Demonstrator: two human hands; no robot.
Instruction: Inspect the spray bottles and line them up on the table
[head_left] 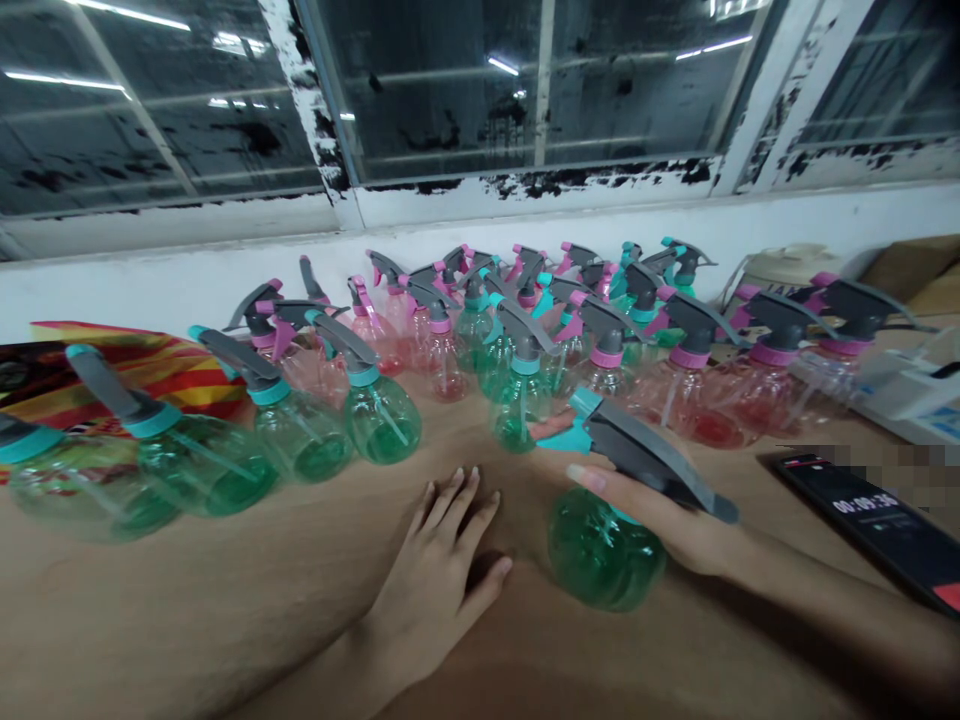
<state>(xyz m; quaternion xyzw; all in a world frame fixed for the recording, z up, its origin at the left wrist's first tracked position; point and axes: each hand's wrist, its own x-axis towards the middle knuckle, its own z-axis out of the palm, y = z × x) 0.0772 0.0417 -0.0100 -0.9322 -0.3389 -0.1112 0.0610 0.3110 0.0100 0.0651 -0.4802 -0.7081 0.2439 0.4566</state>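
Note:
My right hand (660, 510) is wrapped round the neck of a green spray bottle (604, 560), which has a grey and teal trigger head and leans a little above the tabletop. Part of that hand's fingers is hidden behind the trigger. My left hand (439, 580) lies palm down on the wooden table (247, 610), fingers spread, holding nothing. Ahead of it stands a green spray bottle (382, 415) with a teal collar. Another green spray bottle (517, 400) stands just beyond the bottle in my right hand.
Many pink spray bottles (694, 390) and green ones crowd the back. More green bottles (206, 465) line the left, before a red and yellow packet (157, 365). At right lie a phone (862, 510) showing a timer and a white box (915, 385). Windows rise behind.

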